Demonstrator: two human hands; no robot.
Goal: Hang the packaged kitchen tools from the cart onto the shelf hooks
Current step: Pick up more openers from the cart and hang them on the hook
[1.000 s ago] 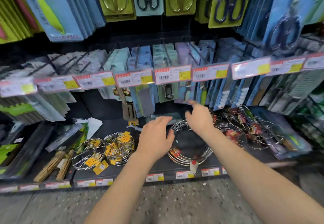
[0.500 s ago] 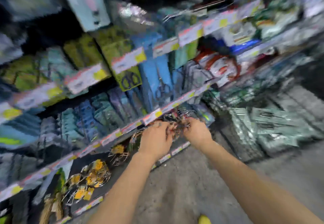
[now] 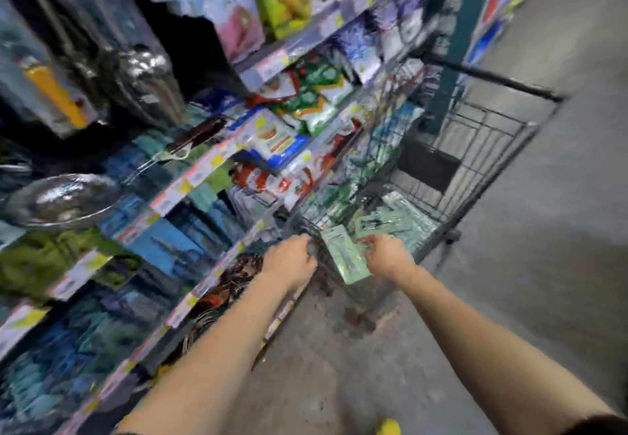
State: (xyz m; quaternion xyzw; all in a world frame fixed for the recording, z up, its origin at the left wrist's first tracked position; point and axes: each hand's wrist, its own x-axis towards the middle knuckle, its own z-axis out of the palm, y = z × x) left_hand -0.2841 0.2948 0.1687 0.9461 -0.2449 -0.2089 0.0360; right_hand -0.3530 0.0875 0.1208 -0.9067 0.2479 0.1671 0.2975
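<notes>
The view is blurred by motion. A black wire cart (image 3: 503, 135) stands against the shelving on the right and holds pale green packaged kitchen tools (image 3: 397, 222). One green packaged tool (image 3: 345, 259) is tilted up at the cart's near end. My right hand (image 3: 387, 254) grips its right edge. My left hand (image 3: 292, 261) is curled at the cart's near corner, just left of the package; the blur hides whether it holds anything. The shelf hooks (image 3: 204, 176) with hanging packages and price tags fill the left side.
Shelving with price strips (image 3: 190, 183) runs along the left. A steel bowl (image 3: 57, 198) sits at the far left. Wire racks (image 3: 221, 295) lie on the bottom shelf below my left arm. Grey floor (image 3: 526, 264) stretches to the right of the cart.
The view has swung right from the shelf to the cart. Both hands left the wire racks on the bottom shelf and reached the cart's near end. My right hand now grips a green package.
</notes>
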